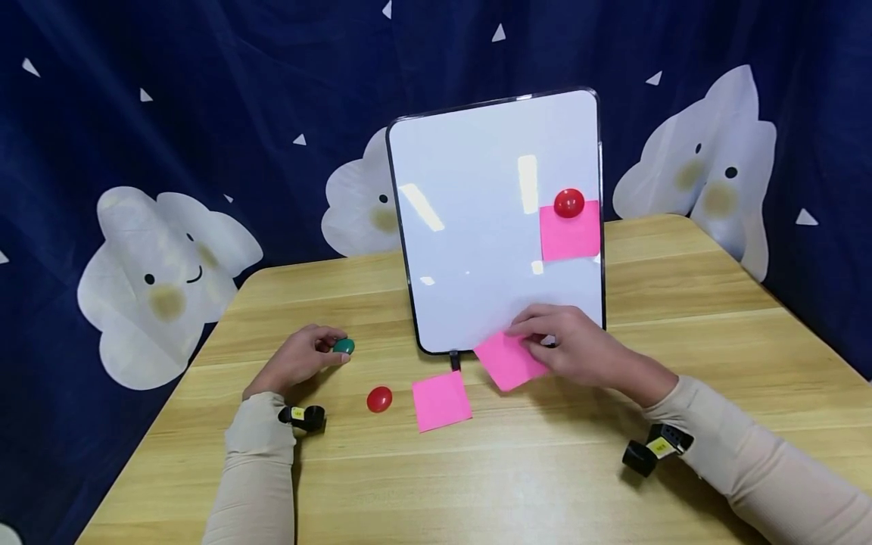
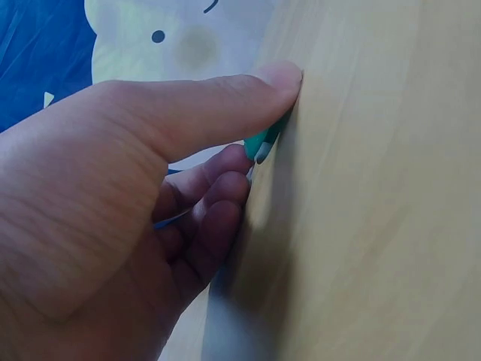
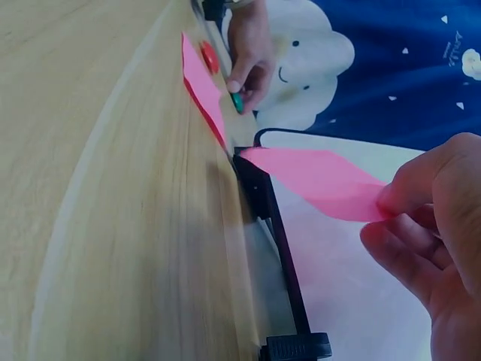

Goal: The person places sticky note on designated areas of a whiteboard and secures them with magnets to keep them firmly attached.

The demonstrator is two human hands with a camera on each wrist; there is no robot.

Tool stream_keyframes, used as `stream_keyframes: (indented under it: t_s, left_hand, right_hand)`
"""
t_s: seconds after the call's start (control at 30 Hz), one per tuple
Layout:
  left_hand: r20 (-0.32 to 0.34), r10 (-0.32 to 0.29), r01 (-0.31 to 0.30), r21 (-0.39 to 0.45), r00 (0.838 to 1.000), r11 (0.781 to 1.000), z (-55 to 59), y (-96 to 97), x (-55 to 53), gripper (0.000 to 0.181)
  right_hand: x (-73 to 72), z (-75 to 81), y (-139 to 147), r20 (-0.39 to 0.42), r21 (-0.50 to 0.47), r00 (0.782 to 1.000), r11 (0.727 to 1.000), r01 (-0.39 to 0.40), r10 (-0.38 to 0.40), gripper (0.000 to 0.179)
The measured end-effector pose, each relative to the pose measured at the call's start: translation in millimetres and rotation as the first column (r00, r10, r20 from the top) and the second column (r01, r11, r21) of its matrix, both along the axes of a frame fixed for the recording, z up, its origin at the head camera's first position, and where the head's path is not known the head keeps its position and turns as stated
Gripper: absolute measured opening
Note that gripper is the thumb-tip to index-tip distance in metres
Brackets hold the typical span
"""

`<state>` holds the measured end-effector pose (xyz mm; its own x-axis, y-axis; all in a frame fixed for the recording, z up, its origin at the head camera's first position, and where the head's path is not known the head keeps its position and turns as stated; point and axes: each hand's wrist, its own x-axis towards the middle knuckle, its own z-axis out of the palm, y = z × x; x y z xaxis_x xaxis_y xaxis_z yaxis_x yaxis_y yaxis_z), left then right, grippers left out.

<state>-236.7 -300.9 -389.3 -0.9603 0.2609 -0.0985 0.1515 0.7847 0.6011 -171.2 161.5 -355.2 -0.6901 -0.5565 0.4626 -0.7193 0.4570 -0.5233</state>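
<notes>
My left hand (image 1: 303, 359) pinches a round green magnet (image 1: 344, 346) between thumb and fingers, low over the wooden table. In the left wrist view the thumb covers most of the magnet (image 2: 258, 144). My right hand (image 1: 579, 344) holds a pink sticky note (image 1: 507, 362) by one edge, in front of the lower edge of the whiteboard (image 1: 477, 227). The right wrist view shows this note (image 3: 319, 180) pinched between thumb and fingers, its far end hanging free. On the board's right side, a red magnet (image 1: 568, 203) sits over the top of another pink note (image 1: 572, 241).
A second red magnet (image 1: 379, 399) lies on the table (image 1: 381, 484) between my hands, beside a flat pink note (image 1: 441, 401). The whiteboard leans upright on a black stand (image 1: 455, 361). Behind the table hangs a dark blue curtain (image 1: 272, 91) with cloud prints.
</notes>
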Motion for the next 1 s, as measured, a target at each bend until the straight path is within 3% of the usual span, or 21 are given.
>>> stream_keyframes:
  t_s: [0.23,0.47,1.0]
  left_hand:
    - [0.000,0.009,-0.009,0.011,1.000,1.000,-3.1,-2.7,0.0,0.042]
    - [-0.010,0.010,-0.010,0.008,1.000,1.000,-3.6,-4.3,2.2,0.039]
    - [-0.020,0.033,-0.032,0.026,0.999,0.999,-2.7,0.7,-1.1,0.038]
  right_hand:
    - [-3.4,0.4,0,-0.081,-0.072,0.996,0.997,0.026,-0.032,0.040]
    - [-4.5,3.2,1,-0.088,-0.102,0.992,0.991,0.086,-0.095,0.041]
    - [-12.0,4.8,10,-0.166,-0.093,0.977,0.988,0.123,-0.137,0.042]
